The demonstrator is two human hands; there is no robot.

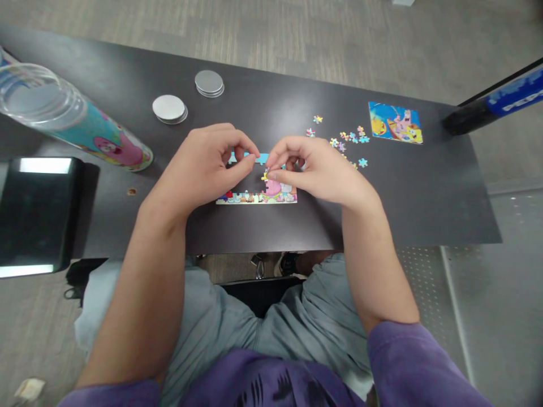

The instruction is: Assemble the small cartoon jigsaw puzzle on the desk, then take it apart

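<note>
Black tabletop [263, 229] | our left hand [212, 161]: fingertips together above jigsaw puzzle [275, 191] | right hand [324, 169]: fingertips at yellow piece [264, 176] | grips we can't tell

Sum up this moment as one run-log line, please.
Left hand: over puzzle, grip unclear | Right hand: at yellow piece, grip unclear | Puzzle: gap in middle | Loose pieces: right of puzzle | Picture card: farther right

Parts of the puzzle [278, 198], near the bench's [424, 198] front edge, are covered by the left hand [212, 164] and right hand [318, 169]; whether anything is held in the right grip cannot be told (too small). The black case [36, 215] leftward and the dark cylinder [494, 107] by the right edge are cut off.
</note>
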